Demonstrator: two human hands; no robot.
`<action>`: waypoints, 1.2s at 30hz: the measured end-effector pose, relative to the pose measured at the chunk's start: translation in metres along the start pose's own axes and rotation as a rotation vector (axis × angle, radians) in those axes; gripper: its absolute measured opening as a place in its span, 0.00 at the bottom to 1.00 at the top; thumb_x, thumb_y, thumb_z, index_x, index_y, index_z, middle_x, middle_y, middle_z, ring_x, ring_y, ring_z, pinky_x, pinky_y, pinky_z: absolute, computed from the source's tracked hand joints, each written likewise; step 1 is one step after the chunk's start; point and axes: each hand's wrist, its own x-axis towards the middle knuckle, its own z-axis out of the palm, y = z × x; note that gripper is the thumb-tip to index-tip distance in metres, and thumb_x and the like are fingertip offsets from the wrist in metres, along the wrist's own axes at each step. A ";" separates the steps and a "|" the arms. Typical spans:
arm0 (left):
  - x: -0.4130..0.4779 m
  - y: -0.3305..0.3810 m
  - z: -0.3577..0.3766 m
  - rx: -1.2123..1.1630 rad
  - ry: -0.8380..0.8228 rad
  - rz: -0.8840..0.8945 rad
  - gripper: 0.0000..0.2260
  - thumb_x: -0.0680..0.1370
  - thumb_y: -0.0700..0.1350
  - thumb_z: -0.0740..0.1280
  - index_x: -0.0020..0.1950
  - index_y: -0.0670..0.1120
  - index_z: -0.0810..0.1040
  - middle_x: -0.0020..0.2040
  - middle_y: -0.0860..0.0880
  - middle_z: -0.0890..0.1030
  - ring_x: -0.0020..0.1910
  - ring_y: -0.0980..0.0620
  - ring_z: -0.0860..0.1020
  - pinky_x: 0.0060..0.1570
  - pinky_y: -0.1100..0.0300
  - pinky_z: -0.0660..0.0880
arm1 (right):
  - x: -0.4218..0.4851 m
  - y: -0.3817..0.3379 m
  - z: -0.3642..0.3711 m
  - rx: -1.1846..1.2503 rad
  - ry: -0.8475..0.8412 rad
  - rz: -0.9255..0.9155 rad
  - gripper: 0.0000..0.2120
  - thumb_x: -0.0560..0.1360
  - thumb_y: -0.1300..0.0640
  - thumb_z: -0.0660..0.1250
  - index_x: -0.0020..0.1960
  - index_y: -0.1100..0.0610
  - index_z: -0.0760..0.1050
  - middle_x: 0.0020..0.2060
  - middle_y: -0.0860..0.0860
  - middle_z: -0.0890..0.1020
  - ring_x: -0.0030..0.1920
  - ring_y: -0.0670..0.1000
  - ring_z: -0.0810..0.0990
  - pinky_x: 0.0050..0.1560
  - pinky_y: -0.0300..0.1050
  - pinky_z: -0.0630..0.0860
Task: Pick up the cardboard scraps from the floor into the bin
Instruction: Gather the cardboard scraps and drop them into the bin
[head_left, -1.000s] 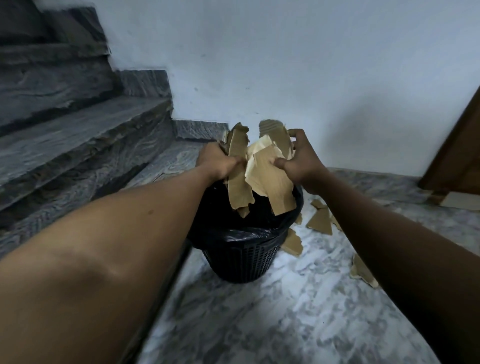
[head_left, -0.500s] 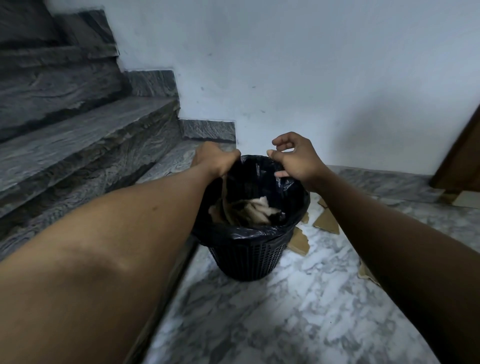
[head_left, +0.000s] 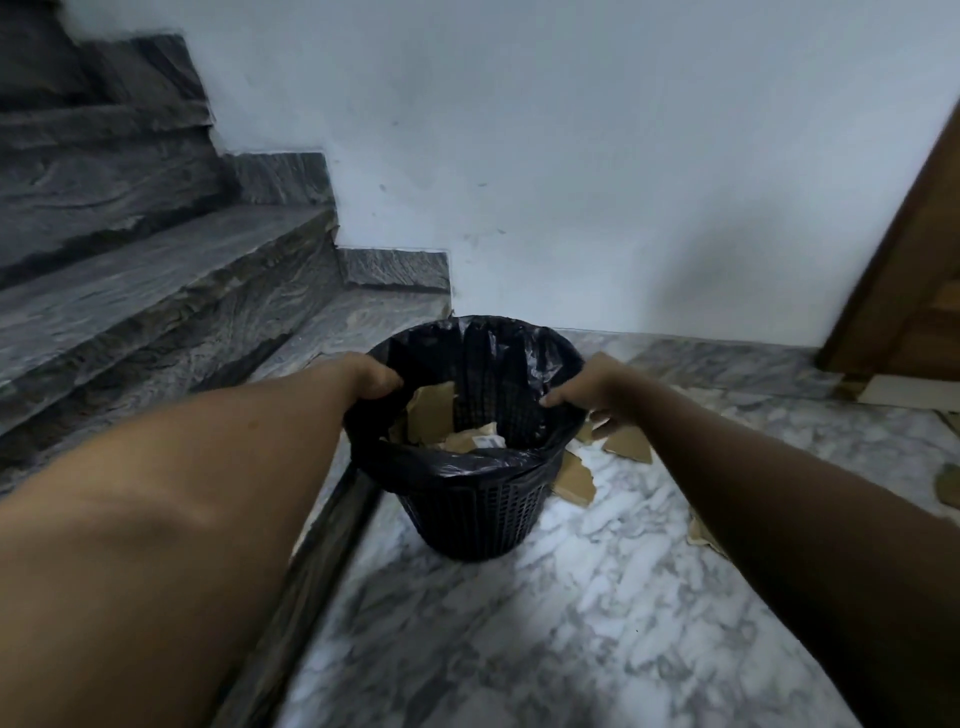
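Note:
A black mesh bin (head_left: 475, 512) lined with a black bag stands on the marble floor against the lowest stair. Brown cardboard scraps (head_left: 432, 411) lie inside it. My left hand (head_left: 371, 375) curls over the bin's left rim. On the right rim sits my right hand (head_left: 589, 388), thumb inside and fingers outside. Neither hand holds any cardboard. More scraps lie on the floor to the right of the bin: one (head_left: 629, 445) near my right hand, one (head_left: 575, 480) against the bin's side, another (head_left: 701, 535) partly hidden by my right forearm.
Grey stone stairs (head_left: 156, 291) rise on the left, their lowest edge touching the bin. A white wall (head_left: 571, 182) stands behind. A brown wooden door (head_left: 924, 270) is at the right, with a pale flat piece (head_left: 909, 392) at its foot. Another scrap (head_left: 948, 484) lies at the far right edge.
One second ago both hands held a bunch of scraps over the bin. The scraps dropped inside, and my hands came down and apart onto the rim.

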 end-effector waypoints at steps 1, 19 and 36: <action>0.000 -0.002 0.002 -0.063 -0.058 -0.014 0.20 0.77 0.52 0.67 0.58 0.35 0.76 0.54 0.40 0.80 0.50 0.40 0.81 0.53 0.46 0.79 | -0.006 0.004 0.002 0.061 -0.106 0.054 0.22 0.76 0.56 0.71 0.64 0.66 0.68 0.57 0.63 0.78 0.46 0.61 0.83 0.41 0.55 0.84; -0.150 0.257 0.144 -0.716 -0.221 0.484 0.17 0.76 0.48 0.64 0.64 0.44 0.73 0.55 0.43 0.80 0.44 0.44 0.77 0.44 0.49 0.78 | -0.064 0.161 -0.235 0.708 0.537 0.072 0.08 0.84 0.65 0.54 0.47 0.65 0.69 0.49 0.58 0.76 0.35 0.52 0.76 0.21 0.42 0.75; -0.179 0.386 0.361 -0.490 -0.432 0.708 0.30 0.76 0.36 0.69 0.75 0.47 0.64 0.49 0.46 0.79 0.44 0.42 0.79 0.51 0.41 0.79 | -0.009 0.382 -0.238 1.454 0.667 -0.053 0.15 0.84 0.59 0.57 0.69 0.49 0.69 0.67 0.56 0.76 0.60 0.58 0.79 0.36 0.49 0.83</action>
